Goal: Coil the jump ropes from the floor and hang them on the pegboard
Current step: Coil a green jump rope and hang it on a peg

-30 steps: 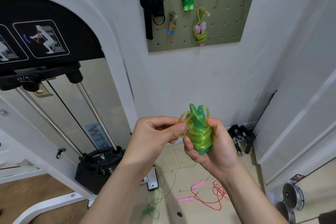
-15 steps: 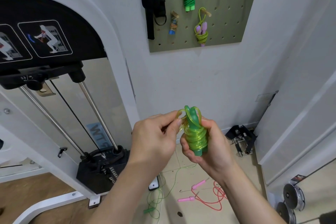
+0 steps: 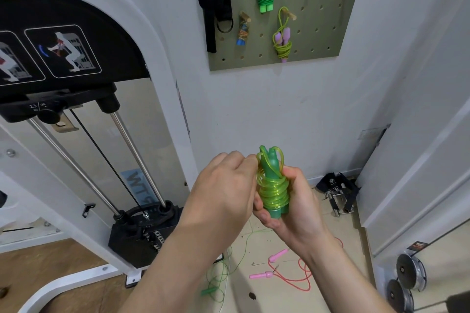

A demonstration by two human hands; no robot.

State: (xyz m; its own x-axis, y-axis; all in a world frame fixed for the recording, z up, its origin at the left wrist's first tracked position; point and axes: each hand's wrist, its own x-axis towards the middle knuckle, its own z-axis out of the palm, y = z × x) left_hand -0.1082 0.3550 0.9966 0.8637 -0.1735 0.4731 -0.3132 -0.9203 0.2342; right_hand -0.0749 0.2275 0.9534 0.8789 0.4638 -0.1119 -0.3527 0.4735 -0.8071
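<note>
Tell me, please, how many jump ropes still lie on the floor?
2: a pink rope beside the right forearm, a green rope under the left forearm; the arms may hide more.

both forearms reach forward; the right hand [image 3: 292, 207] is curled in a grip, the left hand [image 3: 223, 190] pinches beside it.

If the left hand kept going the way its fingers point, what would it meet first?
The left hand points rightward, fingertips already at the top loop of the coiled green jump rope held in the right hand. It would press into that bundle first.
</note>
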